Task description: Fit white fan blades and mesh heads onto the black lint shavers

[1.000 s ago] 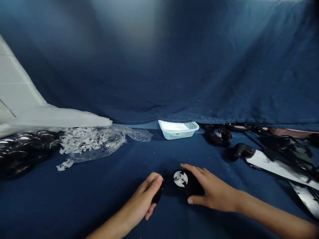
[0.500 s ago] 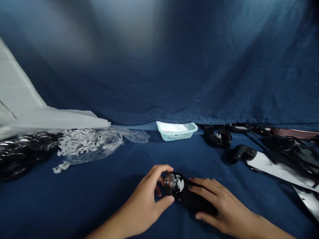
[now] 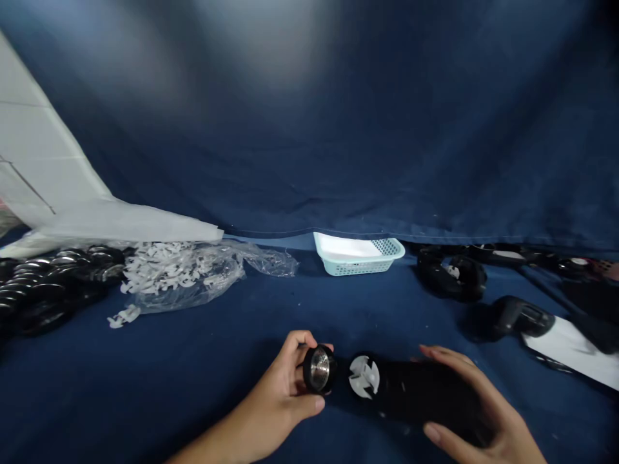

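Observation:
My left hand point(image 3: 278, 396) is closed around a round black cap point(image 3: 320, 369), its shiny ringed metallic face turned toward me. Just right of it, a small gap away, lies a long black part point(image 3: 416, 394) with a white notched disc point(image 3: 364, 377) set in its near-left end. My right hand point(image 3: 483, 403) grips that part's right end, with the fingers along the far side and the thumb along the near side. The part's far right end is hidden under the palm.
A clear bag of small white clips point(image 3: 164, 274) lies at left beside stacked black shiny rings point(image 3: 53, 277). A pale blue basket point(image 3: 358, 266) stands at the back. Black curved parts point(image 3: 452, 274) and a white-topped piece point(image 3: 575, 348) are at right, all on blue cloth.
The round cap has come away from the white disc's end and now faces me in my left hand. My right hand has moved right with the black part. The view has shifted slightly.

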A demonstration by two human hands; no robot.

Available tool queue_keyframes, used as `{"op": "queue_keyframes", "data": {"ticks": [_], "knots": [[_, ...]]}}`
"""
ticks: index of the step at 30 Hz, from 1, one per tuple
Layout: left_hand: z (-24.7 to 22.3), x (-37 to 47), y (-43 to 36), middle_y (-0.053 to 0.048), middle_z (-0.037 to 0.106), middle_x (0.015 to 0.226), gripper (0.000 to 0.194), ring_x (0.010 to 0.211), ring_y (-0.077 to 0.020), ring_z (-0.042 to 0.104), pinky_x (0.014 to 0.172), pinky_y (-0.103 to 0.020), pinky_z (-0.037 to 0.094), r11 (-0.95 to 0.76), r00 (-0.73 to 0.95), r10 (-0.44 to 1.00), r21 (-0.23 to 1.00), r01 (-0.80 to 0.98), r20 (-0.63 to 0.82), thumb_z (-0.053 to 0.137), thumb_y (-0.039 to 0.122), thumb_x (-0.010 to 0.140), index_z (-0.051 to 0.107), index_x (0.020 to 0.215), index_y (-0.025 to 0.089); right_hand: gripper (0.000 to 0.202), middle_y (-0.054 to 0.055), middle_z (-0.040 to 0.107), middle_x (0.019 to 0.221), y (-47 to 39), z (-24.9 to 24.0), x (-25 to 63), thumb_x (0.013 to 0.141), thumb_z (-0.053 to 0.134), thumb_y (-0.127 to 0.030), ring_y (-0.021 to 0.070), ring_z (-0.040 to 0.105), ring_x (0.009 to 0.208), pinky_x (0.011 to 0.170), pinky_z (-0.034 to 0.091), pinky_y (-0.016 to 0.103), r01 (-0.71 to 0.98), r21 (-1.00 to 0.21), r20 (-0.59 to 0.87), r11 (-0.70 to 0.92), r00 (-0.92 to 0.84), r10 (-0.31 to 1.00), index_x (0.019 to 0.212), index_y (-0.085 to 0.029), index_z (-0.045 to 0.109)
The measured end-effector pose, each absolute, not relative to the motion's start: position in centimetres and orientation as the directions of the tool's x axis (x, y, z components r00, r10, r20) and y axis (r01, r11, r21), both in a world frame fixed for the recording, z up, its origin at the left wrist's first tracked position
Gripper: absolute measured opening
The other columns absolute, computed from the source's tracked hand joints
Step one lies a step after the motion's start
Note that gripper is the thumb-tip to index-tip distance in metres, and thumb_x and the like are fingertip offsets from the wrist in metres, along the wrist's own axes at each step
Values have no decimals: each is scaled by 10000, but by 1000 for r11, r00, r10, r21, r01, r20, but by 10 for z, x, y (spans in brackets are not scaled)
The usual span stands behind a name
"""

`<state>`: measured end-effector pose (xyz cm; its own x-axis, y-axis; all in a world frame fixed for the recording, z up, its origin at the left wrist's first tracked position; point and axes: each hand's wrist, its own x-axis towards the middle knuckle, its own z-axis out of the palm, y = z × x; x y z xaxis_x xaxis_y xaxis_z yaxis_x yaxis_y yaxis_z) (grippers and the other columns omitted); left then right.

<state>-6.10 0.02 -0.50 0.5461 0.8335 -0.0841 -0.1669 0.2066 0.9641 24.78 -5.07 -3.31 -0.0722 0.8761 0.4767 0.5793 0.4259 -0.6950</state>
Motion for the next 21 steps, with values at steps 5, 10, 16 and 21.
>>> {"op": "queue_keyframes", "data": {"ticks": [5, 10, 16, 21], "knots": [[-4, -64, 3, -23, 539, 1181, 587, 1046, -188, 553, 851, -333, 421, 187, 588, 805, 975, -118, -83, 780, 261, 754, 404, 1201, 312, 671, 117, 678, 1252, -53, -29, 245, 766, 769, -288, 310, 704, 1058, 845, 627, 342, 438, -801, 449, 407, -9, 893, 1369, -258, 478], [7, -62, -12, -44, 527, 1266, 564, 1110, -225, 561, 1003, -438, 435, -74, 594, 804, 985, 155, -33, 644, 276, 877, 388, 1370, 371, 642, 101, 710, 1201, -53, -23, 244, 727, 814, -289, 311, 717, 1029, 861, 621, 355, 485, -693, 552, 534, -120, 825, 1311, -263, 547], [0, -52, -30, -44, 451, 1373, 819, 1228, -278, 496, 1041, -452, 459, -613, 627, 729, 670, 420, 274, 647, 138, 804, 272, 1469, 433, 535, 101, 647, 1283, -61, -23, 249, 774, 782, -237, 266, 688, 1100, 936, 578, 302, 570, -471, 608, 673, -343, 716, 1269, -238, 581], [-2, -51, -38, -71, 502, 1288, 774, 1133, -274, 564, 963, -456, 530, -667, 632, 721, 529, 524, 284, 673, 218, 834, 274, 1477, 380, 621, 104, 605, 1336, -79, -35, 250, 785, 767, -185, 272, 664, 1139, 963, 569, 329, 606, -365, 625, 707, -404, 668, 1350, -246, 517]]}}
